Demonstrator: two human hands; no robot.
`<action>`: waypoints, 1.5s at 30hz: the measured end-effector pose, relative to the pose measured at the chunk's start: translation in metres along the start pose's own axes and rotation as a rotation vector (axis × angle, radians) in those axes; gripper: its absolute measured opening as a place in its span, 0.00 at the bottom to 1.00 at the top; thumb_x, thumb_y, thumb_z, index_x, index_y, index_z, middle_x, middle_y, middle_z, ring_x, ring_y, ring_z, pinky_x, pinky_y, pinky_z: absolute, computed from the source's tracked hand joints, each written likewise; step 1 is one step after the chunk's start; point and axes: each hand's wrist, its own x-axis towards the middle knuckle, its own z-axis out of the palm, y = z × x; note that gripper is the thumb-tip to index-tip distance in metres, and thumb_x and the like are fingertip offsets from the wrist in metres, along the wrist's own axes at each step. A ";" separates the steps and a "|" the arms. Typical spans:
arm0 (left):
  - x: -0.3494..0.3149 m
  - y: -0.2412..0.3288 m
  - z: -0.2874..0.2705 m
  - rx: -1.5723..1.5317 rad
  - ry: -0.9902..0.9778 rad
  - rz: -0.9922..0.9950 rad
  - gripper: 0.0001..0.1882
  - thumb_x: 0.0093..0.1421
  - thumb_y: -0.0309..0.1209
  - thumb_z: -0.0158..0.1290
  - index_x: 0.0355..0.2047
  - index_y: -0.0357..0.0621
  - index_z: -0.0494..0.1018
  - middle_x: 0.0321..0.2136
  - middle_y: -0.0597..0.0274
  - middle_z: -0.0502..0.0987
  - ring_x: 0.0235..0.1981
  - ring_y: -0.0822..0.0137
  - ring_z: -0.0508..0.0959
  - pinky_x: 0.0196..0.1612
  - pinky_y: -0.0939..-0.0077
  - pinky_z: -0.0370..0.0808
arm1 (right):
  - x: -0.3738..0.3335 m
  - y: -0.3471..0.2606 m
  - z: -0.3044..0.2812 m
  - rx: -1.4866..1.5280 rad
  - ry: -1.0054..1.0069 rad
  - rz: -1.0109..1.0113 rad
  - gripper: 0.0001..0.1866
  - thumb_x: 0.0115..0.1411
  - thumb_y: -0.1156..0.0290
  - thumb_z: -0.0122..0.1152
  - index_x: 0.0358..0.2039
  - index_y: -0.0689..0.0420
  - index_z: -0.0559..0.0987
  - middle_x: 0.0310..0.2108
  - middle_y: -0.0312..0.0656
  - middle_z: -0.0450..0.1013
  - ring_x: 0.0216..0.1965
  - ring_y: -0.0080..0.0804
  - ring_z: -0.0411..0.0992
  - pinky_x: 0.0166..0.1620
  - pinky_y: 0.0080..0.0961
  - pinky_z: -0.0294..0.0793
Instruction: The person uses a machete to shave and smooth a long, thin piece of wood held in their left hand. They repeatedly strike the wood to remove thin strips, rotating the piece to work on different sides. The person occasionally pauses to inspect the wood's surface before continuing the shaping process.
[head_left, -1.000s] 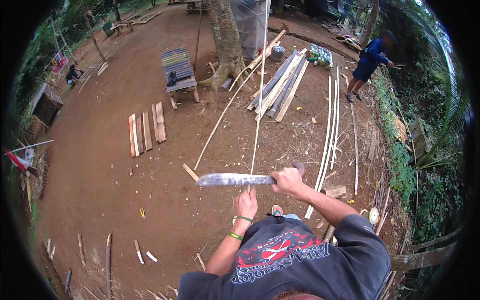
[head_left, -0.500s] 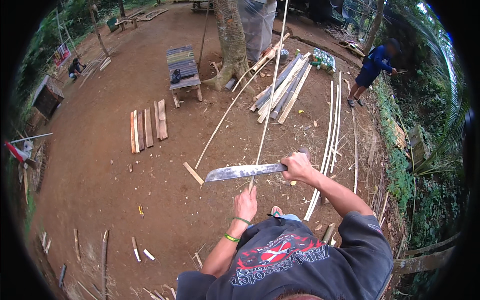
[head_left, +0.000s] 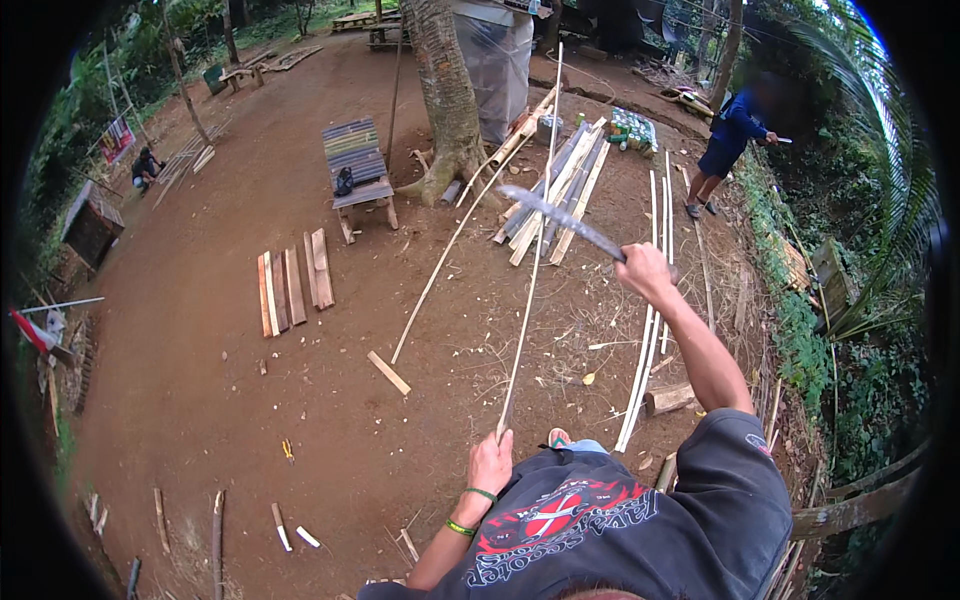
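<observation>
One long pale strip point(head_left: 523, 335) is clasped in the left hand point(head_left: 489, 464), a grey-bladed machete point(head_left: 580, 230) in the right hand point(head_left: 645, 272); white-outlined lettering point(head_left: 562, 550) marks the charcoal T-shirt point(head_left: 735, 490), above brown earth point(head_left: 320, 400).

From far, I see a grey knife point(head_left: 585, 229), a pale cream strip point(head_left: 522, 335), a dark grey shirt point(head_left: 640, 520) with red-and-white print, and brown ground point(head_left: 180, 350).

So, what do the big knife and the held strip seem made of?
The big knife has a blade, likely dull steel: grey with paler patches, though somewhat blurred. The held strip looks like bare split bamboo, long, pale and slender, though plain wood is possible.
</observation>
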 end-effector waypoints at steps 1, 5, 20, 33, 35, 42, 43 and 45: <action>0.012 -0.002 -0.005 -0.011 -0.020 -0.036 0.20 0.68 0.41 0.46 0.31 0.34 0.74 0.23 0.36 0.75 0.29 0.36 0.77 0.30 0.46 0.72 | -0.019 -0.041 -0.009 0.013 -0.179 0.010 0.12 0.57 0.71 0.49 0.25 0.55 0.82 0.12 0.36 0.67 0.13 0.21 0.63 0.15 0.26 0.67; 0.032 0.009 -0.008 0.026 0.089 0.118 0.20 0.68 0.40 0.46 0.30 0.34 0.74 0.22 0.36 0.75 0.28 0.36 0.77 0.28 0.46 0.71 | -0.104 -0.107 0.042 0.080 -0.354 -0.472 0.08 0.46 0.69 0.56 0.23 0.56 0.83 0.12 0.40 0.72 0.13 0.35 0.70 0.22 0.38 0.76; -0.019 -0.035 -0.016 0.001 0.051 -0.044 0.24 0.71 0.43 0.38 0.28 0.38 0.75 0.22 0.43 0.78 0.29 0.39 0.79 0.34 0.50 0.73 | -0.012 -0.022 0.014 0.700 0.203 0.178 0.21 0.62 0.59 0.57 0.20 0.64 0.78 0.12 0.36 0.68 0.17 0.25 0.61 0.24 0.34 0.56; 0.038 -0.008 -0.002 -0.148 0.269 0.355 0.24 0.70 0.47 0.45 0.30 0.36 0.70 0.13 0.62 0.67 0.17 0.73 0.67 0.22 0.71 0.64 | -0.144 -0.108 0.069 0.255 0.062 -0.666 0.08 0.39 0.65 0.60 0.15 0.54 0.72 0.15 0.42 0.72 0.16 0.41 0.73 0.22 0.40 0.73; 0.022 0.002 -0.018 -0.203 0.060 0.101 0.26 0.69 0.49 0.44 0.28 0.36 0.69 0.13 0.60 0.65 0.19 0.70 0.67 0.22 0.68 0.64 | -0.111 -0.086 0.051 0.252 0.198 -0.595 0.05 0.44 0.71 0.57 0.14 0.54 0.74 0.13 0.39 0.73 0.14 0.30 0.73 0.19 0.33 0.72; 0.004 -0.009 -0.017 -0.279 -0.069 0.001 0.27 0.69 0.51 0.44 0.26 0.37 0.70 0.12 0.59 0.68 0.18 0.68 0.76 0.20 0.67 0.68 | -0.065 -0.063 0.012 0.199 -0.008 -0.208 0.07 0.49 0.70 0.55 0.16 0.54 0.75 0.09 0.38 0.67 0.09 0.29 0.63 0.17 0.35 0.69; 0.007 -0.014 -0.014 -0.271 -0.083 -0.001 0.27 0.69 0.50 0.44 0.26 0.37 0.70 0.12 0.58 0.68 0.18 0.68 0.77 0.21 0.67 0.67 | -0.085 -0.072 0.018 0.144 -0.125 -0.292 0.07 0.48 0.69 0.56 0.17 0.55 0.75 0.10 0.40 0.68 0.08 0.31 0.64 0.18 0.37 0.70; 0.007 -0.021 -0.009 -0.260 -0.086 0.022 0.26 0.70 0.49 0.43 0.26 0.37 0.70 0.13 0.57 0.68 0.18 0.67 0.76 0.21 0.65 0.67 | -0.107 -0.080 0.020 0.125 -0.069 -0.663 0.06 0.44 0.67 0.59 0.18 0.55 0.77 0.11 0.41 0.71 0.09 0.33 0.67 0.19 0.38 0.71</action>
